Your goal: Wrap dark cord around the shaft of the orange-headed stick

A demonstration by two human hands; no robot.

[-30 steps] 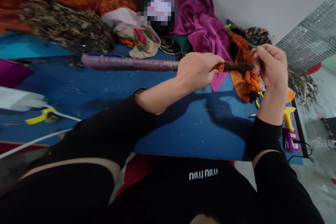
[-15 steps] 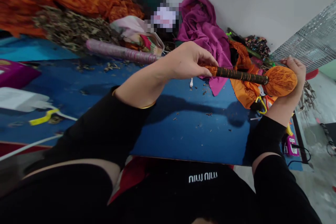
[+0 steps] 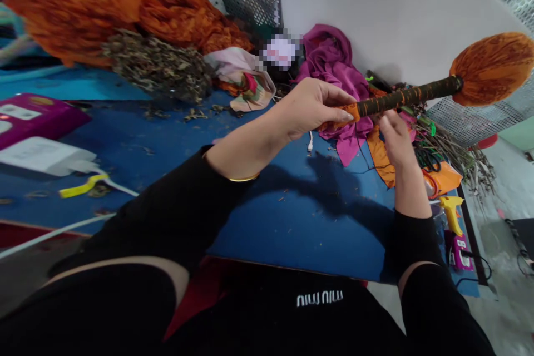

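Note:
My left hand [image 3: 319, 105] grips the orange end of a dark, thread-wound stick [image 3: 409, 97], held above the blue table. A round head wrapped in orange cloth [image 3: 492, 69] tops the stick's far end, which tilts up to the right. Just below the stick's middle, my right hand [image 3: 396, 136] has its fingers curled together; a thin dark thread hangs between the two hands. What those fingers pinch is too small to make out.
Dried plant pieces [image 3: 158, 67] and orange cloth [image 3: 183, 8] lie at the back left. Magenta cloth [image 3: 334, 61] rests behind my hands. A yellow glue gun [image 3: 451, 212] is at the right edge, and a white adapter [image 3: 45, 156] at the left.
The stick's round head has swung up and right. My right hand has moved from behind the head to below the stick, nearer my left hand, which keeps its hold.

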